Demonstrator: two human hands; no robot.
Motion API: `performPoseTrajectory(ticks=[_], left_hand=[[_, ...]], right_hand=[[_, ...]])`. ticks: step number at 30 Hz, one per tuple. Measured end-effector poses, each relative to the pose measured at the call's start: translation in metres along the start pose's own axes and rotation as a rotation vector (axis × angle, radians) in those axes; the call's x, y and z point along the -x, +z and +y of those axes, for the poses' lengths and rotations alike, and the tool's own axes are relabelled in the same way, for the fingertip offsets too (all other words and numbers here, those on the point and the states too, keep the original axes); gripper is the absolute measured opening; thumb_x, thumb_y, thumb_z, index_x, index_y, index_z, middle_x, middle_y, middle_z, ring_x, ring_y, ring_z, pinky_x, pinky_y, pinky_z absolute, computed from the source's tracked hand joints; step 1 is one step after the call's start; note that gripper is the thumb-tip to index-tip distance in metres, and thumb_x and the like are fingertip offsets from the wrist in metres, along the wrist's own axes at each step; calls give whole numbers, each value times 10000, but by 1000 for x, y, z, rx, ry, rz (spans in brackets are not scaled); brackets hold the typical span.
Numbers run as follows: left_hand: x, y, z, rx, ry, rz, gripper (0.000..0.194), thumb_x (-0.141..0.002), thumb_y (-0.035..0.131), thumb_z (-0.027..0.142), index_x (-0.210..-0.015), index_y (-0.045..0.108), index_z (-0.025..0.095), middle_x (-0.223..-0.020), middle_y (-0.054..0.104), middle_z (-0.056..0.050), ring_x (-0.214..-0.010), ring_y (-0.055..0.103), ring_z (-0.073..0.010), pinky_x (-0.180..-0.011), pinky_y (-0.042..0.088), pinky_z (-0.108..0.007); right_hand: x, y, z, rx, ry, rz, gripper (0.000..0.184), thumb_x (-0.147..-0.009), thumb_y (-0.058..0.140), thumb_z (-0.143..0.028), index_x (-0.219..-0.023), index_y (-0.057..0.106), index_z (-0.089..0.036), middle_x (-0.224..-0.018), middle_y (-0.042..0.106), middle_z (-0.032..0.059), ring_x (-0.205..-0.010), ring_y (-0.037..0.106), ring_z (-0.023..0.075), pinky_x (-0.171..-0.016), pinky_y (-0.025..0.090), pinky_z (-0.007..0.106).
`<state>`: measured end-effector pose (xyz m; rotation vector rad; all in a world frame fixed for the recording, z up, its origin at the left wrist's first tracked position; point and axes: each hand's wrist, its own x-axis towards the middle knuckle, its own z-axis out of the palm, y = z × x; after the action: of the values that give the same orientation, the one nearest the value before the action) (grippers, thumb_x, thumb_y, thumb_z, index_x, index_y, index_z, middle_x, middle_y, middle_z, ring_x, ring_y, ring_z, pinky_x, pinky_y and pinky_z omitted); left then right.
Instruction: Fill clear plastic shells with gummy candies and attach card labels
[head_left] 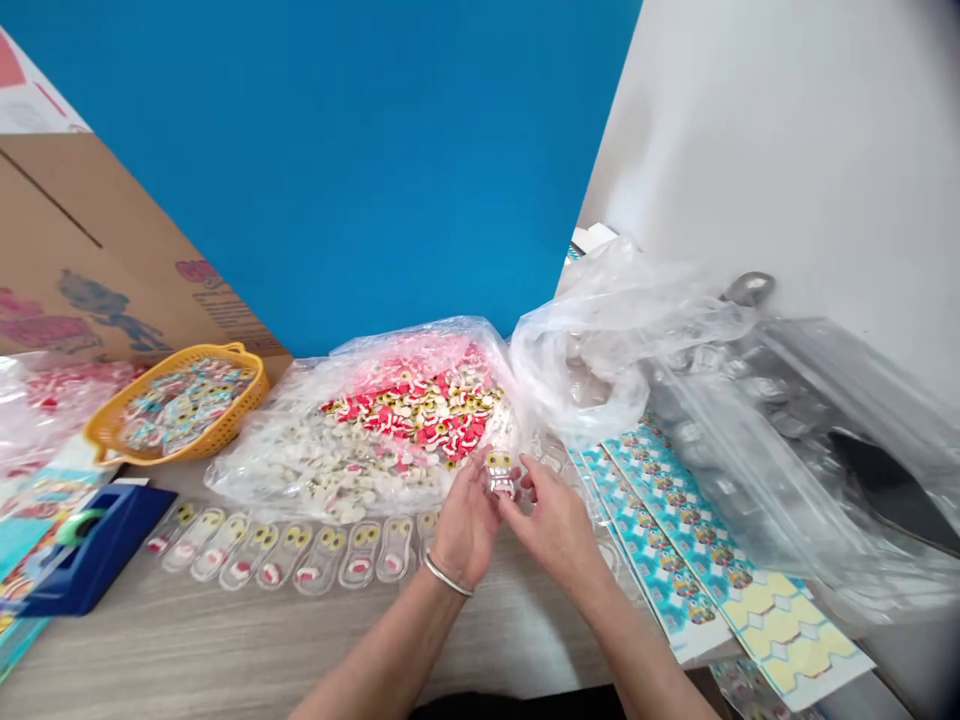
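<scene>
My left hand [466, 525] holds a small clear plastic case [501, 475] upright, with two yellow eye pieces at the top and a mouth-like piece below. On the case's right side, the thumb and fingers of my right hand [559, 520] close around its edge. Just beyond my hands lies an opened clear bag [277, 455] full of small red, white and yellow pieces [427, 410]. To the left of my left wrist, several similar clear cases [364, 555] stretch in a row along the table, each showing yellow eyes and a red-and-white mouth.
A yellow basket [251, 405] of bagged pieces stands at left, behind a blue tape dispenser [124, 545]. On the right are printed sticker sheets [667, 530] and a large clear bag [750, 430] of plastic parts. A cardboard box [97, 240] rises at back left.
</scene>
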<state>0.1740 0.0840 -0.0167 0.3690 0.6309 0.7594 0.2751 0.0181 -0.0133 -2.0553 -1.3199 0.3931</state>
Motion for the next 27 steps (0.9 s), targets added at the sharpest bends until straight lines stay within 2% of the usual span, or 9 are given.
performPoseTrajectory(ticks=[3, 7, 11, 16, 19, 21, 23, 27], left_hand=[[10, -2, -4, -3, 37, 5, 329, -850, 633, 364, -1150, 641, 228, -1187, 666, -67, -1051, 647, -213, -899, 509, -323], [20, -6, -4, -81, 86, 39, 426, -763, 722, 240, -1178, 626, 227, -1151, 689, -51, -1054, 643, -193, -947, 474, -301], [27, -17, 2, -86, 105, 72, 546, -734, 737, 180, -1248, 573, 267, -1118, 697, -32, -959, 668, -172, -881, 496, -295], [38, -30, 10, -75, 162, 115, 429, -731, 766, 218, -1138, 630, 216, -1065, 705, -36, -875, 660, -144, -813, 500, -259], [45, -38, 16, -88, 185, 139, 384, -713, 788, 228, -1073, 658, 198, -1008, 709, -27, -792, 642, -115, -742, 494, -223], [50, -50, 27, -111, 205, 163, 371, -699, 803, 255, -1036, 662, 193, -933, 703, -18, -702, 615, -94, -668, 481, -207], [58, -72, 49, -205, 297, 284, 369, -676, 816, 304, -989, 659, 190, -865, 688, -11, -659, 602, -92, -622, 471, -202], [95, -147, 126, -444, 580, 742, 350, -658, 798, 345, -931, 644, 190, -824, 667, 1, -691, 610, -109, -630, 471, -209]], right_hand=[[8, 9, -8, 36, -20, 20, 409, -843, 607, -323, -1219, 558, -172, -1013, 666, 110, -919, 629, 259, -817, 486, 366], [16, 14, -19, 35, -27, 18, 441, -861, 606, -327, -1269, 505, -196, -1039, 624, 103, -938, 621, 267, -804, 494, 374], [28, 21, -33, -31, -33, 5, 456, -875, 573, -257, -1316, 475, -196, -1090, 586, 111, -925, 624, 257, -784, 517, 383], [36, 36, -43, -171, -57, 8, 386, -908, 508, -229, -1292, 515, -190, -1107, 591, 126, -967, 631, 258, -835, 531, 409], [37, 46, -47, -230, -81, -35, 388, -917, 490, -243, -1299, 523, -189, -1080, 603, 119, -891, 650, 236, -807, 549, 403], [39, 50, -46, -261, -99, -93, 410, -906, 504, -261, -1308, 521, -182, -1081, 610, 117, -817, 654, 215, -774, 563, 392], [43, 50, -41, -293, -108, -143, 410, -893, 518, -296, -1288, 533, -187, -1104, 616, 117, -772, 656, 201, -747, 575, 383], [51, 43, -12, -299, -36, -166, 394, -871, 532, -437, -1209, 577, -239, -1130, 641, 104, -765, 679, 206, -713, 593, 372]])
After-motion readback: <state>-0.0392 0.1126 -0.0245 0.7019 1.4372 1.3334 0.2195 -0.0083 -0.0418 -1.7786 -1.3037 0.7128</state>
